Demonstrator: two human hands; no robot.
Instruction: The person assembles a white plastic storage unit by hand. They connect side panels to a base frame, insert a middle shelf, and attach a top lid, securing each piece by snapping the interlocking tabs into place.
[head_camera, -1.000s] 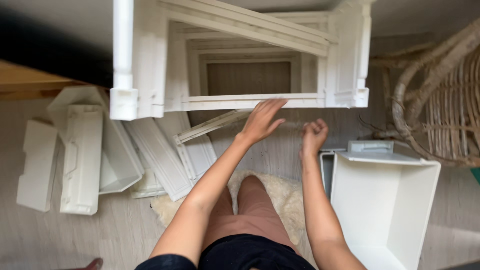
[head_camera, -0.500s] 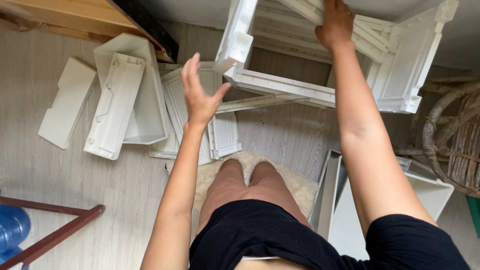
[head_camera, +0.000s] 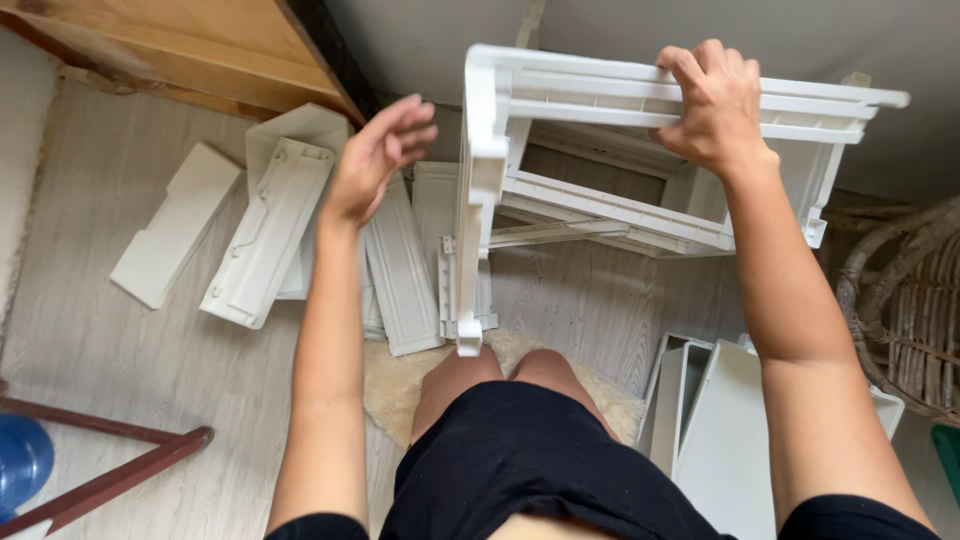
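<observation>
My right hand is clamped on the top rail of the white frame, which has tipped up off the floor since a second ago and now hangs tilted above my knees. My left hand is open and empty, just beside the frame's left post, above loose white panels.

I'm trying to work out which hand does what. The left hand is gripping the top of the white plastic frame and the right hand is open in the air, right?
Not quite: swap them. In the head view, the right hand grips the top of the white plastic frame, and the left hand is open in the air.
</observation>
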